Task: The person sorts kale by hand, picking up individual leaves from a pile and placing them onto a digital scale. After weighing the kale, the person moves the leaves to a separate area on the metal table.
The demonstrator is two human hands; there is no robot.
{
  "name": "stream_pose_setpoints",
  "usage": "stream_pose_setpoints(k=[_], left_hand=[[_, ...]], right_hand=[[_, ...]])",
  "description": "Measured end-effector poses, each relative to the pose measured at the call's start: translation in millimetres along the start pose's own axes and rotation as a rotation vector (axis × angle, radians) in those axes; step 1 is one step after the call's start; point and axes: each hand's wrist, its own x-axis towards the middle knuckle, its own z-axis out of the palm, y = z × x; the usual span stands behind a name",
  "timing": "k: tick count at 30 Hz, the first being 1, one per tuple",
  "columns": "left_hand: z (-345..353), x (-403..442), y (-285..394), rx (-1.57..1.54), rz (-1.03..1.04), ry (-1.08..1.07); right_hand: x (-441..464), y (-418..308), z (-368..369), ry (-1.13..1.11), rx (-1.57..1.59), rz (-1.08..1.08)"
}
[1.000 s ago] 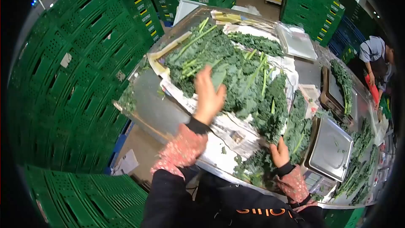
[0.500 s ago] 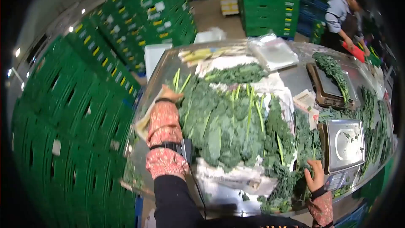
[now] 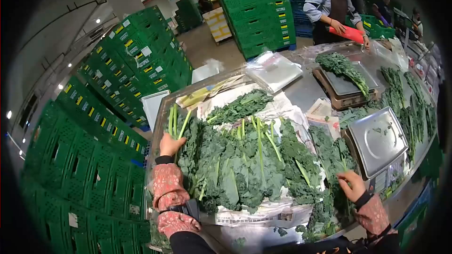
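My left hand (image 3: 170, 146) is closed around kale stems (image 3: 175, 121), probably because they're firmer than the kale leaves (image 3: 230, 174) spread to its right. Newspaper (image 3: 263, 215) lies beneath those, presumably shielding them from the metal surface (image 3: 303, 87). My left arm reaches forward; my right hand (image 3: 351, 186) curls beside the nearer scale (image 3: 380, 141), its grip unclear.
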Motion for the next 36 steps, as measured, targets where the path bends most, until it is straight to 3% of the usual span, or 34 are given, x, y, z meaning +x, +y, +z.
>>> stream_pose_setpoints(k=[3,5,7,8,11,13,14,15,17,19,20,21,22,23,24,26,27,29,30,31,32,33,35,36], left_hand=[[-46.5,-39.8,70.5,0.036,0.271,0.108],[-66.6,-70.8,119.2,-0.029,0.618,0.330],[-87.4,-113.8,174.4,-0.029,0.792,0.317],[-95.6,-139.0,201.7,0.042,0.921,0.297],[-73.2,-195.0,252.6,0.201,1.335,0.166],[-37.6,-223.6,267.6,0.281,1.604,0.150],[-17.6,-237.7,268.7,0.286,1.656,0.166],[3.2,-249.6,265.2,0.288,1.703,0.182],[43.3,-261.0,243.2,0.259,1.618,0.032],[74.5,-278.3,220.4,0.310,1.377,0.079],[87.7,-289.0,212.5,0.387,1.202,0.055],[101.4,-299.4,204.2,0.321,1.061,0.052],[106.4,-311.4,205.3,0.257,0.913,0.060],[108.7,-323.2,207.5,0.202,0.765,0.070],[112.2,-331.8,209.5,0.046,0.660,0.092],[121.0,-343.7,210.9,-0.189,0.437,0.208],[134.2,-344.5,202.9,-0.185,0.431,0.220],[155.6,-340.3,188.2,-1.106,-0.105,-0.150],[149.4,-343.2,196.7,-1.120,-0.156,-0.162],[144.7,-347.4,207.2,-1.138,-0.196,-0.173],[146.1,-347.4,213.3,-1.091,-0.127,-0.147],[151.7,-347.7,216.4,-1.037,-0.069,-0.125],[157.1,-350.3,221.5,-1.107,-0.206,-0.179],[156.5,-349.8,222.0,-1.136,-0.289,-0.218]], right_hand=[[20.5,-19.1,0.1,-0.046,0.024,-0.139],[33.4,-27.3,1.6,-0.062,0.107,-0.229],[44.0,-41.6,0.0,-0.086,0.301,-0.190],[45.4,-49.4,-4.6,-0.169,0.531,-0.016],[49.8,-53.2,-7.8,-0.261,1.087,0.051],[50.5,-15.1,20.4,-0.294,1.093,-0.012],[41.4,-43.8,-3.2,-0.488,1.163,0.306],[31.3,-30.1,20.0,-0.471,1.293,0.446],[11.8,-28.1,35.6,-0.517,1.060,0.345],[-7.0,-13.9,55.3,-0.563,1.150,0.698],[-13.2,-20.5,58.7,-0.551,1.238,0.702],[-14.2,-24.3,52.9,-0.573,1.008,0.638],[-15.4,-13.5,63.3,-0.557,0.984,0.509],[-14.4,-7.3,68.9,-0.528,0.854,0.624],[-13.3,14.4,85.9,-0.513,0.967,0.432],[-9.2,14.4,78.0,-0.524,0.983,0.522],[-4.2,25.4,84.1,-0.536,0.947,0.511],[0.0,53.3,107.7,-0.517,0.824,0.323],[2.8,14.4,63.8,-0.600,0.626,0.306],[-0.9,48.8,103.5,-0.500,0.259,0.066],[-4.9,10.2,74.5,-0.436,0.316,0.261],[-0.9,41.7,107.0,-0.490,0.617,0.153],[1.3,42.3,110.6,-0.476,0.493,0.182],[2.0,41.8,108.3,-0.504,0.635,0.217]])
